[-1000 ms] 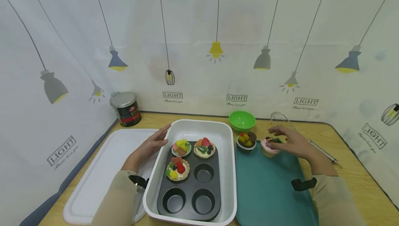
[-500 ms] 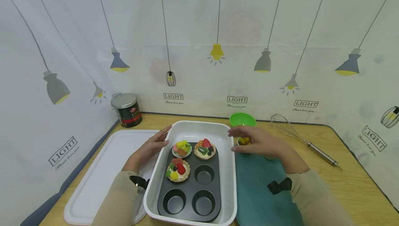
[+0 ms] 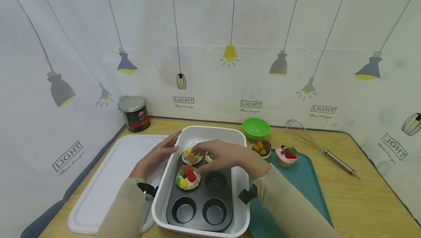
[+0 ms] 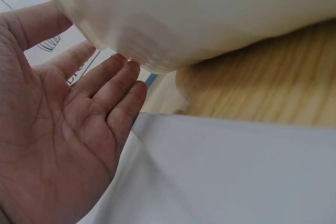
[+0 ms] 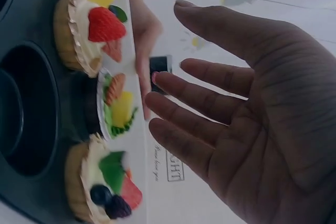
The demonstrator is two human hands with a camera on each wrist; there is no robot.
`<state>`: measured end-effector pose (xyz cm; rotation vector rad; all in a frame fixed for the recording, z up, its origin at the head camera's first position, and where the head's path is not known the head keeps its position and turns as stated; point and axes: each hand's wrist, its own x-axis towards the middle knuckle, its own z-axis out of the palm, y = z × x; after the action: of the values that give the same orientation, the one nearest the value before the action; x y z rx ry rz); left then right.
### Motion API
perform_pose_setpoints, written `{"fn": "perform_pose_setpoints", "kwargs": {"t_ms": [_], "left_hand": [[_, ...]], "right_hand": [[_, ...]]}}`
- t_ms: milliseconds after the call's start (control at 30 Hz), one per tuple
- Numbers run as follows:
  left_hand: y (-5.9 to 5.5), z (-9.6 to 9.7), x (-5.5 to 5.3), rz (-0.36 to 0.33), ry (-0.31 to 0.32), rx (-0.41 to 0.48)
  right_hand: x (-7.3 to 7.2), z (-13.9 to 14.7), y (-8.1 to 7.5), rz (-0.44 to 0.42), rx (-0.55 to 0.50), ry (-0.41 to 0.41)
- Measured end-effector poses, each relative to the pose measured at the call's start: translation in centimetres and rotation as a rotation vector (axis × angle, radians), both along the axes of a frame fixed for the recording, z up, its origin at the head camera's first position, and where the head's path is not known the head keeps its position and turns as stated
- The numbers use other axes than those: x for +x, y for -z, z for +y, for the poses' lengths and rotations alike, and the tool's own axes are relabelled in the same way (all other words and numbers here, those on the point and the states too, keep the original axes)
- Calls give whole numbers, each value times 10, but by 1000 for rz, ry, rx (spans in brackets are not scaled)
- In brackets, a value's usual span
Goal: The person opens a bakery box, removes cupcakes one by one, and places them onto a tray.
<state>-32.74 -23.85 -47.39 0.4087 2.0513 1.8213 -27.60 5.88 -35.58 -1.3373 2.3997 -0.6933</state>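
My left hand (image 3: pixel 160 153) touches the left side of a white plastic bin (image 3: pixel 248 212) with extended fingers. Inside the bin lies a dark muffin tin (image 3: pixel 199 192). My right hand (image 3: pixel 225 156) hovers over the tin, its spread fingers holding nothing in the right wrist view. Below its fingertips is a fruit tart (image 3: pixel 187 179) with strawberry and yellow pieces. Behind that sits a small cake with yellow fruit topping (image 3: pixel 191 156). A second fruit tart (image 5: pixel 107 182), with dark berries, is mostly hidden by the hand in the head view. Several tin cups hold nothing.
On the teal tray (image 3: pixel 297 187) stand a pink-topped cupcake (image 3: pixel 285 156) and a chocolate tart (image 3: pixel 261 148). A green bowl (image 3: pixel 256 128) and a whisk (image 3: pixel 323 152) lie behind and right. At left are a white lid-like tray (image 3: pixel 105 190) and a lidded can (image 3: pixel 135 115).
My right hand has swept left from beside the pink-topped cupcake, across the bin's right rim, to above the tin, carrying nothing. The left hand has stayed at the bin's side.
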Motion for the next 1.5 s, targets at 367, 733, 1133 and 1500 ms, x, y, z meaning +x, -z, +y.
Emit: {"fn": "perform_pose_setpoints", "kwargs": {"t_ms": [367,733,1133,1500], "left_hand": [[1,6,0,-7,-7,-8],[-2,5,1,-23,-36,-20],[-1,3,0,-5,-31,-47],[-3,1,1,-4,-34,-63]], "right_hand": [[-1,-21,30,-111,79,-1],[2,-32,43,14,115,-52],[11,-43,49,141,188,-18],[11,-45,49,168,194,-24]]}}
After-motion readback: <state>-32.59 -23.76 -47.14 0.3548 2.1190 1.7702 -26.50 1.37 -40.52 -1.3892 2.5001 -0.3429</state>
